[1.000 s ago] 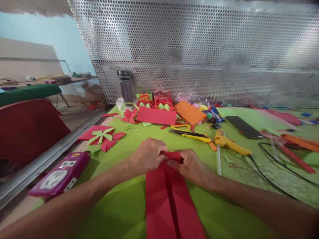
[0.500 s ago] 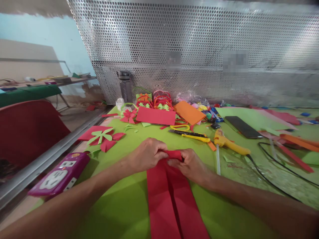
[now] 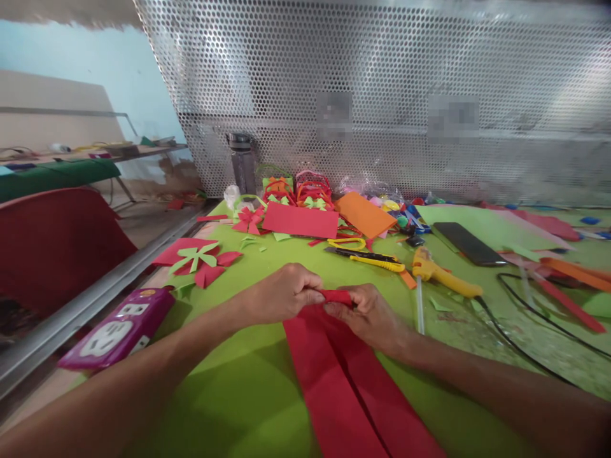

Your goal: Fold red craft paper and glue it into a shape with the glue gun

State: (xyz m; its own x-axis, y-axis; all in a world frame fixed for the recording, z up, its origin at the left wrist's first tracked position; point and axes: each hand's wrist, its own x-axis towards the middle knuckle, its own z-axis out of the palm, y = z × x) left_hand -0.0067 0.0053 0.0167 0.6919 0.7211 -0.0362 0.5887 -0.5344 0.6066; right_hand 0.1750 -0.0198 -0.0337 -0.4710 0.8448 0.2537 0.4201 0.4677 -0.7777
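A long folded sheet of red paper (image 3: 334, 369) runs from my hands toward the lower edge of the view, with a dark slit or seam along its middle. My left hand (image 3: 286, 294) is closed on its far end, thumb and fingers pinching the left corner. Close beside it, my right hand (image 3: 370, 315) grips the right corner of that same end. Between the two hands a short folded edge of the paper shows. Most fingertips are hidden behind it.
A yellow glue gun (image 3: 443, 275), a yellow-handled cutter (image 3: 377, 261) and a phone (image 3: 468, 243) lie right of centre. On the left sit a purple power strip (image 3: 119, 327) and green leaf-shaped paper (image 3: 193, 257). A bottle (image 3: 242, 166) stands before the perforated metal panel (image 3: 382, 63).
The near end of the red paper has swung to the right, so it now lies aslant. Both hands keep their hold, and the view has shifted slightly.
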